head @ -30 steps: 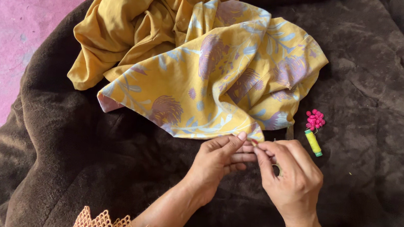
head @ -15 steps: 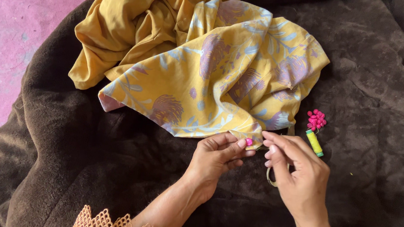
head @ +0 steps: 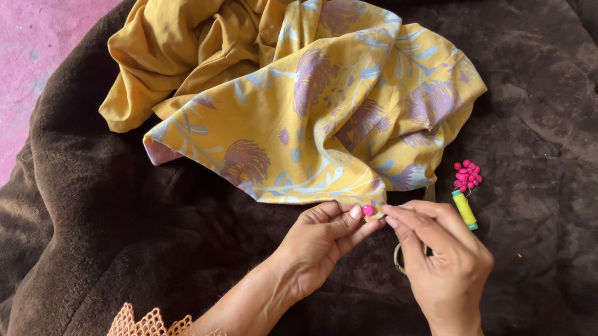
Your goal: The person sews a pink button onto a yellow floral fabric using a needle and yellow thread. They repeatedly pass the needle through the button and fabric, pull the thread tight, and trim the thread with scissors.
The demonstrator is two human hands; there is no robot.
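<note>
Where the lace-edged orange sleeve (head: 166, 334) ends at the bottom, I see my left hand (head: 317, 243) pinching a small pink bead (head: 367, 210) against the corner of the yellow flowered cloth (head: 318, 119). My right hand (head: 443, 266) meets it there, fingertips pressed together, though I cannot tell on what. Just beyond lie a green thread spool (head: 464, 209) and a pile of pink beads (head: 467, 175) on the brown blanket (head: 123, 246).

Smooth matt printed cloth (head: 319, 111) is lying on a plush, fuzzy brown blanket (head: 123, 246); glossy pink plastic-looking beads (head: 467, 175) are shining right.
</note>
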